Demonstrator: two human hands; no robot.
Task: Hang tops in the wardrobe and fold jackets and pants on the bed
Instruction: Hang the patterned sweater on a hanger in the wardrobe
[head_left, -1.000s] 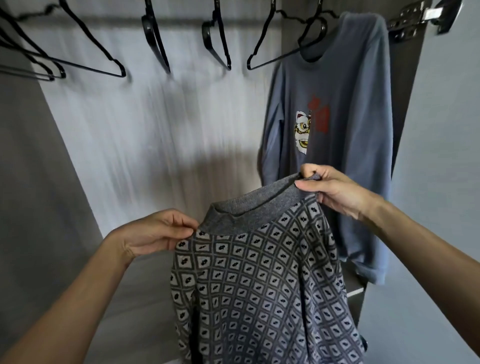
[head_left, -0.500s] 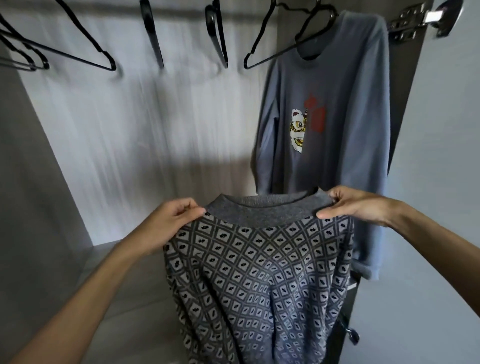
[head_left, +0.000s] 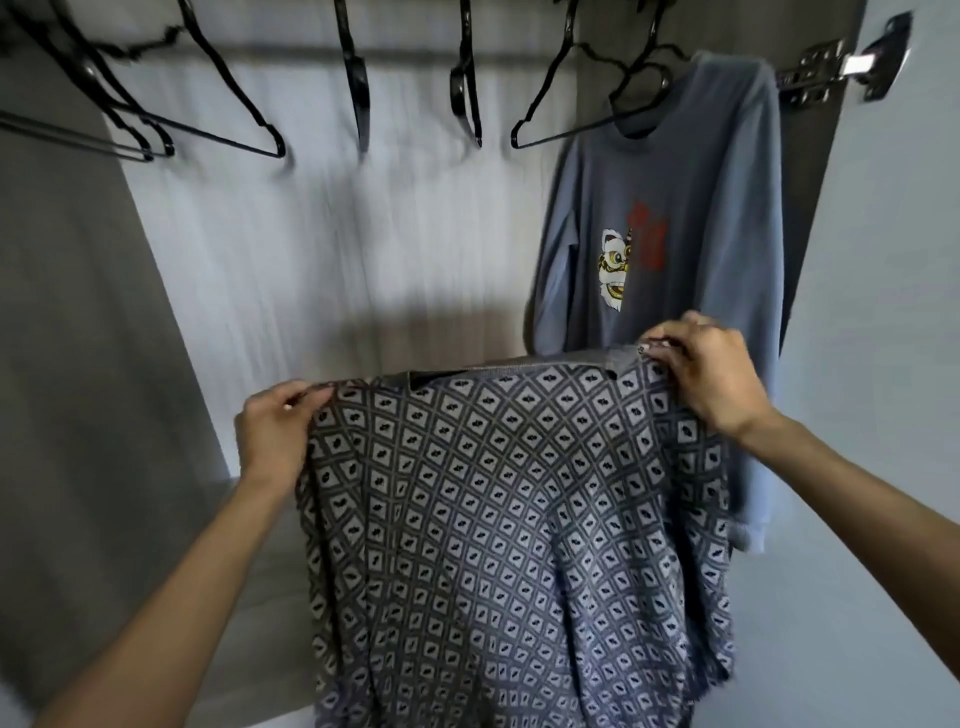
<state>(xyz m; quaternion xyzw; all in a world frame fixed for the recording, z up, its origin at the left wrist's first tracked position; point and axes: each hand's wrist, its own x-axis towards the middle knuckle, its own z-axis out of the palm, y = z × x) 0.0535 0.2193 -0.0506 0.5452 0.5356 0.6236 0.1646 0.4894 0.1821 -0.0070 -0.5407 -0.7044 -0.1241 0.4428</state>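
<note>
Holding up 1 patterned top with left hand and right hand, fingers and thumbs pinching shoulder edges, in front of the open wardrobe.
Showing knit fabric: grey-white diamond grid, small dark motifs, plain grey collar.
Hanging at right: 1 blue-grey sweatshirt, soft jersey, lion-face print, red marks unreadable.
Dangling above: thin black hangers, at least five bare; left cluster too blurred for counting.

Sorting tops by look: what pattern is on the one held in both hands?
The patterned top: grey-white diamond grid, small dark motifs; head view.
</note>
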